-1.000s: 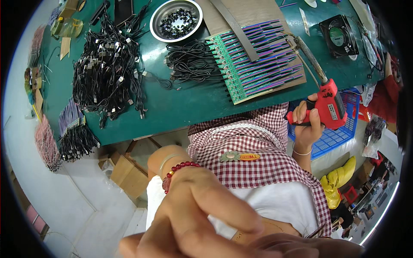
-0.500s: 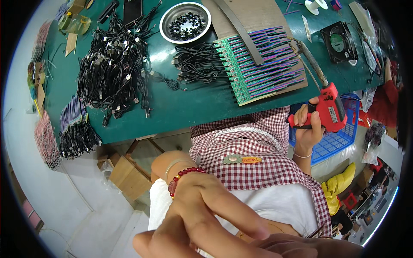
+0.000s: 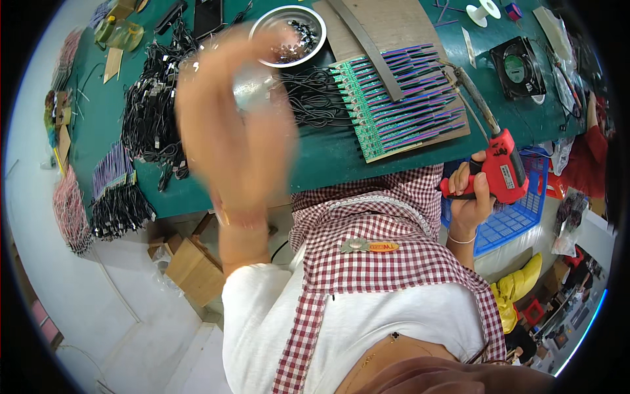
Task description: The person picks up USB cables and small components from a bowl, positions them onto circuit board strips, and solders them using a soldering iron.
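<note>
My right hand (image 3: 474, 200) is wrapped round the grip of a red-and-black soldering gun (image 3: 505, 167). Its metal tip points up and left, close to the right ends of a row of thin green circuit boards (image 3: 357, 105) with purple and dark strips. Black cables (image 3: 318, 98) run from the boards' left ends. Smeared by motion, my left hand (image 3: 239, 131) is raised in front of the table's left half. It covers part of a heap of black cables (image 3: 147, 125) and overlaps a round metal bowl (image 3: 323, 33) of small black parts. Whether it holds anything cannot be made out.
A flat metal bar (image 3: 367, 49) lies across the boards, which rest on a brown sheet (image 3: 420, 20). A black fan (image 3: 518, 65) and a white spool (image 3: 482, 12) are at the right. Beneath the table edge is a blue basket (image 3: 502, 226).
My left hand has swung up and away from close in front of me, out over the table by the bowl and cables. My right hand and the soldering gun have hardly moved.
</note>
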